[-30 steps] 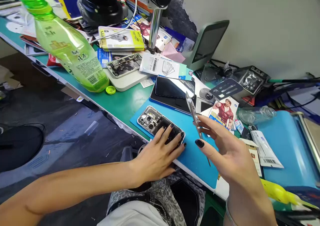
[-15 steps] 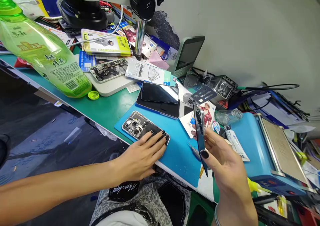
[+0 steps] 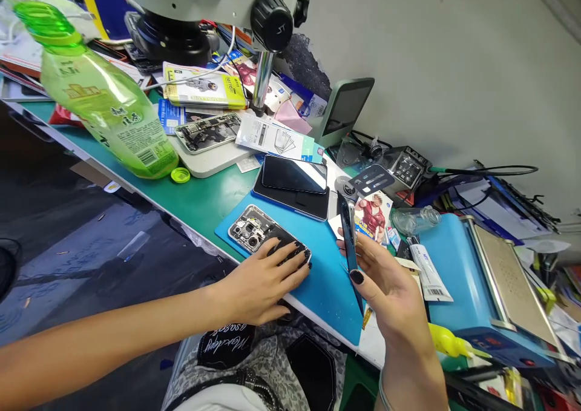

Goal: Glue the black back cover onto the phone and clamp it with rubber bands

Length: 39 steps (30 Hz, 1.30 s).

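My left hand (image 3: pixel 261 284) lies with fingers stretched over the lower half of an opened phone (image 3: pixel 251 228). The phone's bare inside and camera module face up, and the fingers hide part of it. It rests on a blue mat (image 3: pixel 333 290). In my right hand (image 3: pixel 385 284) is a dark phone back cover (image 3: pixel 348 241), thin and nearly edge-on to me. The thumb presses its near face while the other fingers stay behind it, and its camera end points up. Two more phones lie stacked beyond the mat's middle, a smaller one (image 3: pixel 295 174) on a larger one (image 3: pixel 290 201).
A large green-tea bottle (image 3: pixel 122 120) and its cap (image 3: pixel 180 175) stand at the left. Behind are a microscope (image 3: pixel 267 29), a disassembled phone (image 3: pixel 209 132) and a small screen (image 3: pixel 348 108). To the right sit a glass jar (image 3: pixel 415 220), a white tube (image 3: pixel 429 272) and a blue heating machine (image 3: pixel 463 266).
My right hand has shifted slightly left with the back cover. The left hand stays over the opened phone, its fingers a little more spread. The whole view has tilted slightly.
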Each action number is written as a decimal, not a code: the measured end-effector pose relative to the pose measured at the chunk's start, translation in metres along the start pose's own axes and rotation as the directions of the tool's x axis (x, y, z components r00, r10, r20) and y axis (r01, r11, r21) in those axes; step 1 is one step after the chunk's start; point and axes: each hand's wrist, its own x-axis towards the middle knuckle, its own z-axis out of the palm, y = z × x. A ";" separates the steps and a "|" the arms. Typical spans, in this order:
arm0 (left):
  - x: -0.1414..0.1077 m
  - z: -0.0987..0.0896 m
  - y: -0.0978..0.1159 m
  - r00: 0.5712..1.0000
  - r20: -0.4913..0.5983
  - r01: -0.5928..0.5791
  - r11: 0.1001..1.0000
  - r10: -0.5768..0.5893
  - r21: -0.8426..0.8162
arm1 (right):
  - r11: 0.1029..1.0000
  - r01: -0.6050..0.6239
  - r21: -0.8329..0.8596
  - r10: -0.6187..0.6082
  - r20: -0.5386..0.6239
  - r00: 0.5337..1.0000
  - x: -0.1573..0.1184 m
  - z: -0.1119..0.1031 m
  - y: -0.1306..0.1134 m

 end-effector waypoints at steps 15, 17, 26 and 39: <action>-0.080 -0.031 -0.046 0.707 -0.453 0.490 0.838 -0.544 -0.242 | 0.632 0.386 -0.672 -0.274 0.272 0.922 0.012 0.063 -0.013; -0.080 -0.035 -0.062 0.738 -0.379 0.500 0.830 -0.558 -0.247 | 0.559 0.420 -0.715 -0.255 0.334 0.908 0.013 0.077 -0.013; -0.058 -0.037 -0.081 0.846 -0.256 0.395 0.872 -0.468 -0.290 | 0.504 0.464 -0.729 -0.242 0.397 0.886 0.017 0.083 -0.010; -0.054 -0.033 -0.088 0.870 -0.222 0.388 0.890 -0.440 -0.241 | 0.536 0.465 -0.705 -0.223 0.413 0.883 0.018 0.087 0.000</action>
